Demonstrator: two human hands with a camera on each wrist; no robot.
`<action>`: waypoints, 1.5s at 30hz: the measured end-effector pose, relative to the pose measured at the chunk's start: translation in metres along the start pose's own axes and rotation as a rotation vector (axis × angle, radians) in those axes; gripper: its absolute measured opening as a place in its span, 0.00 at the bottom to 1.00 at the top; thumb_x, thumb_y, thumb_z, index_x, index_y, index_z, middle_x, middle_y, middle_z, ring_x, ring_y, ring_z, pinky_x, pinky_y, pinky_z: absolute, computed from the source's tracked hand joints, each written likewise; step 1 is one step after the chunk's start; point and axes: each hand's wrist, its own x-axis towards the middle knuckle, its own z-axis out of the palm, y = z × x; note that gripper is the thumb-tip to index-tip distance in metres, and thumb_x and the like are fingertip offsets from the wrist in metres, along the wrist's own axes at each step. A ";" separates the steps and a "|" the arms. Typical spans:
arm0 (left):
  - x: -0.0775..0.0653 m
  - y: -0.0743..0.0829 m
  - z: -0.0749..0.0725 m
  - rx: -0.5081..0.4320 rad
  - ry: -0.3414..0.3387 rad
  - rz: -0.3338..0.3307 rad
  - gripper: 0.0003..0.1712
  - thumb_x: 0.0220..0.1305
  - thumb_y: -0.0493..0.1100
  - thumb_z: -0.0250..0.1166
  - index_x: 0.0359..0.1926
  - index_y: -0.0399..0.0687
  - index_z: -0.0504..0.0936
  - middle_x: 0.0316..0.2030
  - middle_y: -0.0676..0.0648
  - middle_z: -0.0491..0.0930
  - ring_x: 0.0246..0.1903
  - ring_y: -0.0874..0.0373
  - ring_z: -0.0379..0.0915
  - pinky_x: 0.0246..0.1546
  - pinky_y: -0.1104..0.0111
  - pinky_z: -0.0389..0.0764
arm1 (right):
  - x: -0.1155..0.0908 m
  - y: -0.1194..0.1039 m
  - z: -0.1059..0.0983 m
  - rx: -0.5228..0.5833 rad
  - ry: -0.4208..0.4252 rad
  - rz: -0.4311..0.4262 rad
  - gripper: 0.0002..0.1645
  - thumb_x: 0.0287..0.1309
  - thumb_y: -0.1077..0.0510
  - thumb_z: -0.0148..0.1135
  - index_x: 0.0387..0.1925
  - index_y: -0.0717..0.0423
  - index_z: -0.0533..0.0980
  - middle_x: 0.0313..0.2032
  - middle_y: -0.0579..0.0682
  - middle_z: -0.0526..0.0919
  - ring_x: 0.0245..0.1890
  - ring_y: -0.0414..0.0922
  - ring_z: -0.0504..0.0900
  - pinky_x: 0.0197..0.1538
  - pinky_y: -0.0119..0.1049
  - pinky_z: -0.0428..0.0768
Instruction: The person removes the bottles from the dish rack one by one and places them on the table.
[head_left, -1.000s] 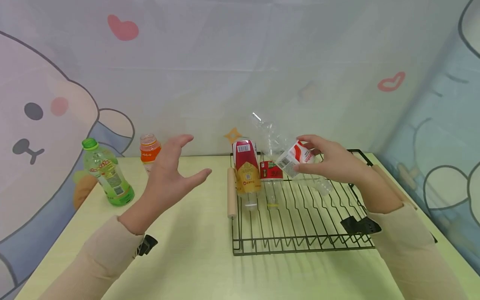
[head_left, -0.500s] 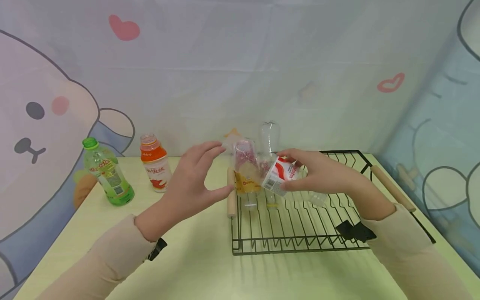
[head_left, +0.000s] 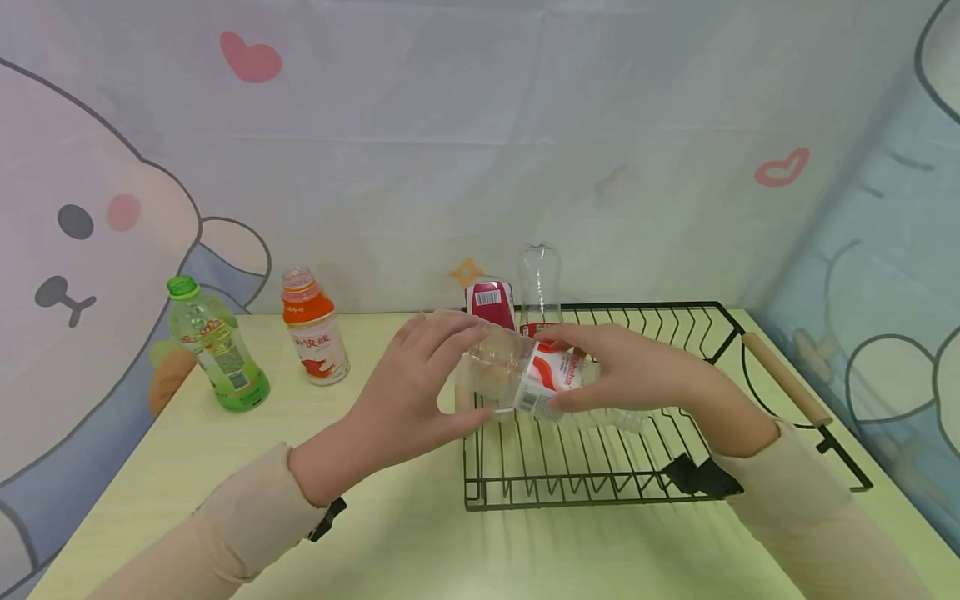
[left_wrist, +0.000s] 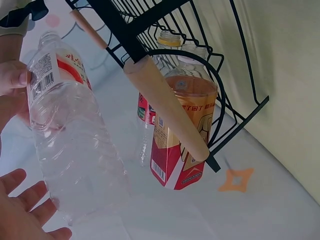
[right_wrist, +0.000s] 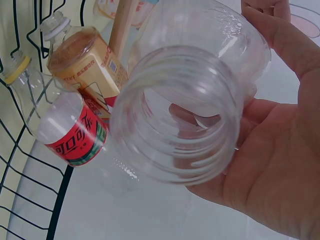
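Observation:
A clear plastic bottle [head_left: 551, 379] with a red-and-white label lies tilted in the air above the black wire rack [head_left: 600, 485]. My right hand [head_left: 637, 367] grips it around the label, fingers and thumb on opposite sides. Its uncapped mouth [right_wrist: 220, 75] faces the right wrist camera. By the base end is my left hand [head_left: 408, 396], fingers spread and thumb apart. In the left wrist view its fingertips [left_wrist: 45, 210] reach the edge of the bottle's base; firm contact cannot be told.
Two bottles lean base-up in the rack's left side: a red-and-gold one [head_left: 491, 304] and a clear one [head_left: 540, 279] with a red label. Wooden handles [head_left: 786, 379] flank the rack. A green bottle [head_left: 221, 350] and an orange-topped bottle [head_left: 315, 333] stand on the table's left.
My right hand has brought the bottle left and down, turning its base from up-left toward my left hand. My left hand has moved right, to the bottle's base.

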 end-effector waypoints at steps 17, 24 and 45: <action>-0.005 0.011 0.007 0.047 -0.156 -0.056 0.39 0.44 0.54 0.78 0.56 0.46 0.75 0.53 0.47 0.75 0.57 0.52 0.67 0.63 0.46 0.63 | -0.001 -0.014 0.007 -0.006 -0.065 -0.041 0.39 0.52 0.47 0.69 0.65 0.51 0.67 0.43 0.41 0.78 0.41 0.42 0.76 0.41 0.35 0.79; -0.007 0.011 0.009 0.076 -0.203 -0.055 0.39 0.44 0.55 0.77 0.57 0.47 0.74 0.54 0.47 0.76 0.57 0.51 0.69 0.62 0.47 0.65 | 0.000 -0.015 0.008 -0.021 -0.077 -0.063 0.37 0.53 0.45 0.68 0.63 0.51 0.69 0.44 0.41 0.78 0.43 0.42 0.76 0.43 0.35 0.78; -0.012 0.008 0.010 0.120 -0.243 -0.042 0.39 0.42 0.51 0.78 0.57 0.48 0.74 0.53 0.48 0.77 0.56 0.51 0.71 0.54 0.54 0.73 | 0.006 -0.020 0.009 -0.037 -0.098 -0.103 0.35 0.55 0.45 0.65 0.63 0.51 0.69 0.45 0.40 0.79 0.44 0.41 0.76 0.47 0.39 0.78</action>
